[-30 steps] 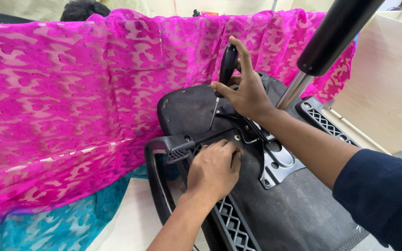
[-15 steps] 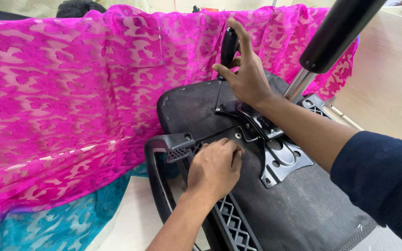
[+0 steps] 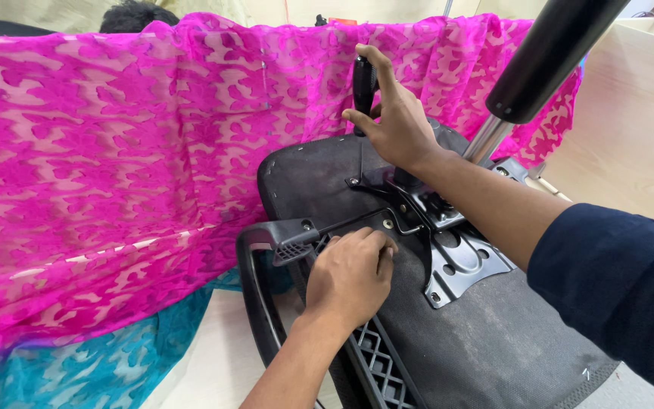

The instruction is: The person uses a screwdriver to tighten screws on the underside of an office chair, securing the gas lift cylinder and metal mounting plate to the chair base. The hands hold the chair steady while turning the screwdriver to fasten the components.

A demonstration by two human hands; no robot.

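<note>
Pink patterned cloth (image 3: pixel 115 167) behind upturned chair seat (image 3: pixel 493 341); right hand (image 3: pixel 391 121) grips upright lever handle (image 3: pixel 362 83), left hand (image 3: pixel 350 276) curled, pressing near armrest bracket (image 3: pixel 289 238)

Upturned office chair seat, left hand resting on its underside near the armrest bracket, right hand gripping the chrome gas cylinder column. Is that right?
Not quite. The head view shows the right hand gripping a black screwdriver handle at the seat's far edge, not the chrome column, which stands untouched beside that wrist. The rest holds: the chair seat is upturned and the left hand rests on its underside near the armrest bracket.
</note>
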